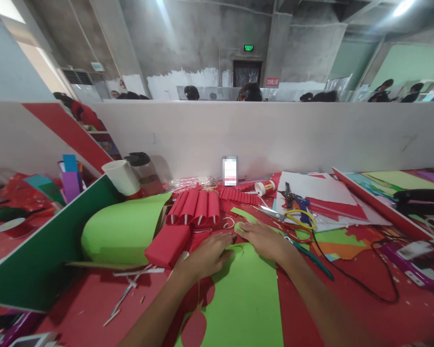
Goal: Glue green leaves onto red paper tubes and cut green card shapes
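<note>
A green paper sheet (247, 299) lies on the red table in front of me, with rounded cut-outs along its left edge. My left hand (213, 253) rests at the sheet's upper left corner, fingers apart and holding nothing visible. Just beyond the top edge, my right hand (258, 234) touches a small green paper piece (240, 227); its fingertips are partly hidden, so a grip cannot be made out. A red wrapped block (168, 246) sits left of my left hand, below folded red paper tubes (195, 207).
A rolled green sheet (121, 231) stands left, near a paper roll (121, 177) and bottle (144, 171). Scissors (296, 218), a blue glue gun (303, 205), teal-handled pliers (312, 260) and a black cable (361, 282) lie right. A phone (230, 171) leans against the partition (188, 135).
</note>
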Motion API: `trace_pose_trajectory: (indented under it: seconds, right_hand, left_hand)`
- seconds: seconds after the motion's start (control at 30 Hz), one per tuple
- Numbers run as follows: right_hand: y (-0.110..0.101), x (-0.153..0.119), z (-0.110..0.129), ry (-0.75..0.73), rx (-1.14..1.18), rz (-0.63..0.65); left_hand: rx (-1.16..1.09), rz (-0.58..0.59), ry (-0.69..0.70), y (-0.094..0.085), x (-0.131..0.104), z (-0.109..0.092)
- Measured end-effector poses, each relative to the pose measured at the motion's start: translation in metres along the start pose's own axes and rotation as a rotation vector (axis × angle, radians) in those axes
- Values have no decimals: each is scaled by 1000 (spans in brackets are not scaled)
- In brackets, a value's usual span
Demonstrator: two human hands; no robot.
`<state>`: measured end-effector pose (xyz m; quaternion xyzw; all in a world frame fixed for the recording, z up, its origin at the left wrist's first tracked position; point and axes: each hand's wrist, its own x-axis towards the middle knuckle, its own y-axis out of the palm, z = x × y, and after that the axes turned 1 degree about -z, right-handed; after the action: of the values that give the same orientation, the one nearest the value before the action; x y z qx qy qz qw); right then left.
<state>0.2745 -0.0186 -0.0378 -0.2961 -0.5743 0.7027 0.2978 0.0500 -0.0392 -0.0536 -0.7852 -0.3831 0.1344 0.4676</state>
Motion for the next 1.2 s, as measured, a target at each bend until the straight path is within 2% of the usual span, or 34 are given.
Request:
trace_pose_trajectory:
  seconds: [0.1, 0.23, 0.37, 0.5, 0.67, 1.0, 1.2]
  right_hand:
    - [0, 2, -3, 10, 5, -7]
    - [-4, 5, -4, -11, 33, -102]
    - [-10, 7, 6, -49, 162, -242]
    - [-7, 13, 14, 10, 324, -243]
    - [4, 20, 8, 73, 407, -210]
    - [5, 18, 2, 111, 481, -166]
    - [9, 22, 1, 133, 496, -150]
  left_hand:
    - [-16, -36, -27, -1, 1, -1]
    - [-27, -85, -185, -1, 3, 1]
    - [-144, -168, -309, 4, 5, 7]
    - [-297, -253, -330, 11, 7, 13]
    - [-346, -179, -319, 16, 8, 16]
    - [-291, -164, -353, 12, 3, 15]
    - [-356, -88, -357, 6, 3, 11]
